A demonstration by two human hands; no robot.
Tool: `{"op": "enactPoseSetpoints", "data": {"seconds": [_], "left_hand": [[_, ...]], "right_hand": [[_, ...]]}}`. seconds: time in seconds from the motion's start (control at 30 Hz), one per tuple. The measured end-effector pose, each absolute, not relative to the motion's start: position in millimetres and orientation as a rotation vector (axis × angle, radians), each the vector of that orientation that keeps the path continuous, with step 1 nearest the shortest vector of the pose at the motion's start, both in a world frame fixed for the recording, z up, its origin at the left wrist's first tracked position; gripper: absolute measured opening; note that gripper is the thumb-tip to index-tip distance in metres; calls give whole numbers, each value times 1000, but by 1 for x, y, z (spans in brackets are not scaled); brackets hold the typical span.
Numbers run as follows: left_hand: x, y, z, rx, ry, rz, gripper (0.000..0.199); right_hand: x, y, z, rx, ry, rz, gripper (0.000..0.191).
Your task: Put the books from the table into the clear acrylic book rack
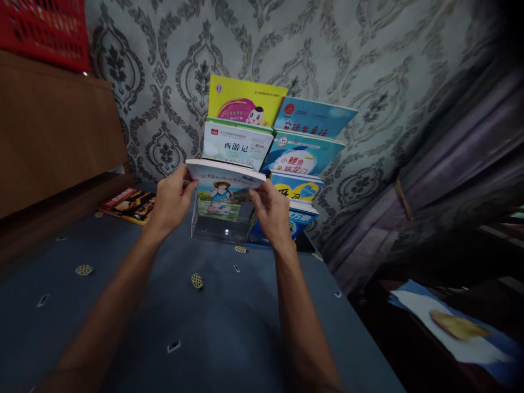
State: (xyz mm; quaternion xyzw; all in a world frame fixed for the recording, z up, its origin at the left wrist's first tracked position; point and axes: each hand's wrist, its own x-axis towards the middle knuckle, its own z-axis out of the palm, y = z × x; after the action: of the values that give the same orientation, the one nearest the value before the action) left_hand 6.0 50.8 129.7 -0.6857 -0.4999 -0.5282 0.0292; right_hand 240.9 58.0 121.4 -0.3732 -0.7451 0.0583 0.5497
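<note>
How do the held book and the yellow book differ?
The held book shows a hatted figure; the yellow book, a pink swirl. The left hand and right hand grip the held book; the yellow book stands untouched at the back. Both covers face the camera.

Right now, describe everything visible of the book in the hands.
The book looks like a paperback, with pale page edges along the top, dark characters on the cover and a picture of a figure in a hat and blue clothes. It is closed, cover facing the camera, at a clear rack pocket. The left hand grips one side, the right hand the other. Its lower end is unclear.
</note>
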Motion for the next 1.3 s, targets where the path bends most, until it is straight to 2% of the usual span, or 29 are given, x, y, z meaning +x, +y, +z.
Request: {"op": "enactPoseSetpoints", "data": {"seconds": [0.27, 0.53, 0.73, 1.07, 1.3], "left_hand": [[7, 58, 125, -2139, -1568, -1576, 20], [16, 64, 118, -2100, -1520, -1571, 12], [21, 74, 116, -2052, -1529, -1536, 10], [3, 115, 114, -2174, -1485, -1584, 16], [3, 125, 110, -2186, -1602, -1381, 13]], "right_hand": [[244, 66, 117, -919, -1789, 167, 16], [244, 74, 110, -996, -1741, 136, 7], [244, 78, 108, -1041, -1730, 112, 9], [240, 85, 101, -1008, -1810, 27, 31], [237, 96, 89, -1109, -1855, 45, 42]]}}
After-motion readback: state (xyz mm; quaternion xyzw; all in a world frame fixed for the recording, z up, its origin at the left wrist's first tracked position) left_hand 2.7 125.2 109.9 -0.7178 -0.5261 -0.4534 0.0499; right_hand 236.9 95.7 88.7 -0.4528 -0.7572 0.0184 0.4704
